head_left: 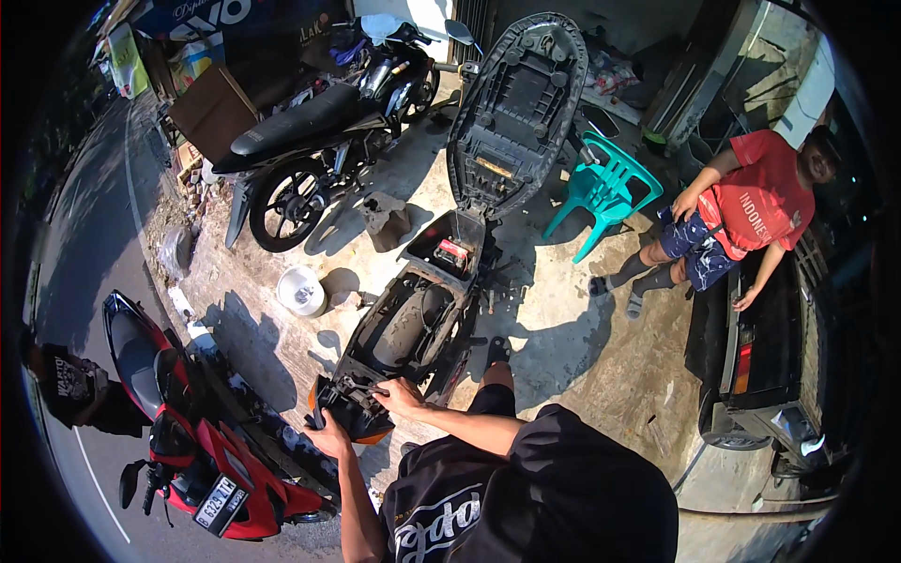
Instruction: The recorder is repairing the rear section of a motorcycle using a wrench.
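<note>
A stripped scooter body [427,324] stands before me, its seat [521,103] tipped up with the underside showing. At its near end is a dark tail light housing [352,420] with orange lenses at both sides. My left hand [330,436] grips the housing's near left edge, thumb up along its side. My right hand [402,398] is closed at the rear of the frame, just above the housing; whatever its fingers pinch is too small to make out. Farther up, an open compartment holds a battery [452,251] with red on it.
A black motorcycle [310,131] stands far left, a red scooter [216,450] near left. A white bucket [300,291] and a dirty metal stand [385,220] are left of the frame. Right are a green plastic chair [615,188], a person in a red shirt [751,202] and a dark vehicle [770,357].
</note>
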The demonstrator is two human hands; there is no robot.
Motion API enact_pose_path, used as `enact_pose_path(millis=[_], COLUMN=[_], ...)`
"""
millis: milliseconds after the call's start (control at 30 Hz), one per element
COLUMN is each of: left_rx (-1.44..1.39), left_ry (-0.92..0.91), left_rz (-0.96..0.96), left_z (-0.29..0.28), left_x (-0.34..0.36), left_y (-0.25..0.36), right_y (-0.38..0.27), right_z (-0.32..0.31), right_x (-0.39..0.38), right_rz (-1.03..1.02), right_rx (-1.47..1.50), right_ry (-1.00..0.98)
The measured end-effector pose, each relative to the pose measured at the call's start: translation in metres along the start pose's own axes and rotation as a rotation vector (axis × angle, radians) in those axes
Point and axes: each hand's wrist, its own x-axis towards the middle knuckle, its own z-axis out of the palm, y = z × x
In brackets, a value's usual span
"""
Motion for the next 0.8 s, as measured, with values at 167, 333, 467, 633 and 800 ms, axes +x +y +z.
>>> enact_pose_path(millis=[167,333,467,633,800], left_rx=[-0.019,-0.017,0.008,-0.056,-0.057], left_ry=[-0.036,-0.008,0.006,-0.025,-0.037], left_rz=[0.001,-0.011,-0.018,-0.051,-0.085], left_z=[0.002,0.002,0.005,-0.012,-0.011], left_x=[0.003,0.004,0.011,0.001,-0.011], left_y=[0.005,0.000,-0.009,0.002,0.020], right_y=[0.008,0.006,0.007,0.014,0.003], right_z=[0.012,0.020,0.027,0.025,0.007], right_x=[0.008,0.004,0.007,0.001,-0.001], right_rz=[0.092,0.129,-0.043,-0.197,0.034], right_rx=[0.001,-0.066,-0.077,0.006,0.038], right_ry=[0.101,0.188,0.174,0.118,0.110])
